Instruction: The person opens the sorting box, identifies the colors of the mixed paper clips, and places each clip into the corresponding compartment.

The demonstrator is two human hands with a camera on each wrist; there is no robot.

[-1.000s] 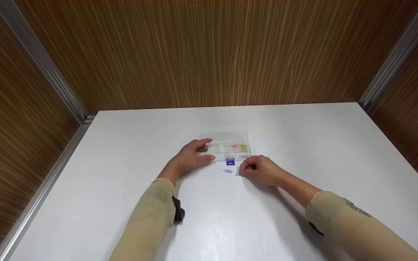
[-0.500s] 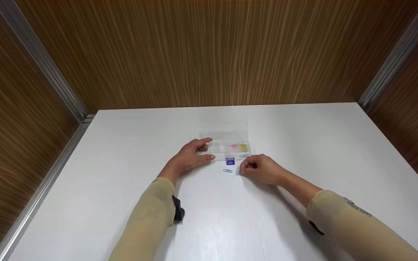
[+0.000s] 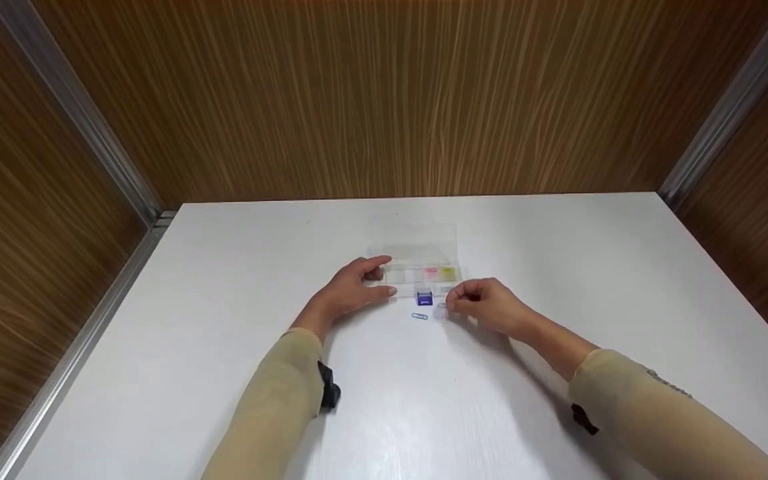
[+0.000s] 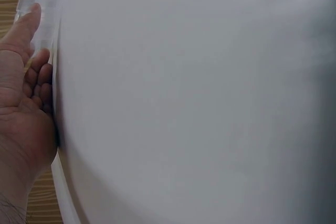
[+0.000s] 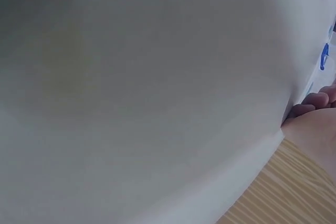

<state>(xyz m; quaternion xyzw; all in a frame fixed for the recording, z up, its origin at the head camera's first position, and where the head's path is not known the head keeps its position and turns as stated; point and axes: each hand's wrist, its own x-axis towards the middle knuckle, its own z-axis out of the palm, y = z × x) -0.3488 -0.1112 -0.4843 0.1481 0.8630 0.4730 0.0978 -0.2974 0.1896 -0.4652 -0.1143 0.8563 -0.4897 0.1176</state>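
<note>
A clear plastic compartment box (image 3: 405, 292) lies in the middle of the table with its transparent lid (image 3: 417, 237) laid back. My left hand (image 3: 349, 288) grips its left end, thumb along the front side and forefinger at the back. The left wrist view shows that thumb on the box wall (image 4: 48, 19). My right hand (image 3: 489, 308) pinches a small paper clip (image 3: 442, 305) just off the box's front right corner. Another blue paper clip (image 3: 419, 316) lies on the table in front. A small purple-blue item (image 3: 425, 299) sits at the box's front edge; its kind is unclear.
Pink (image 3: 431, 273) and yellow (image 3: 448, 274) pieces lie in the box's back right compartments. The white table (image 3: 257, 267) ends at a wood-patterned panel (image 3: 384, 100) behind, with metal-framed panels on both sides.
My right hand has risen slightly and moved towards the box, bringing the pinched paper clip up off the table. My left hand has stayed on the box.
</note>
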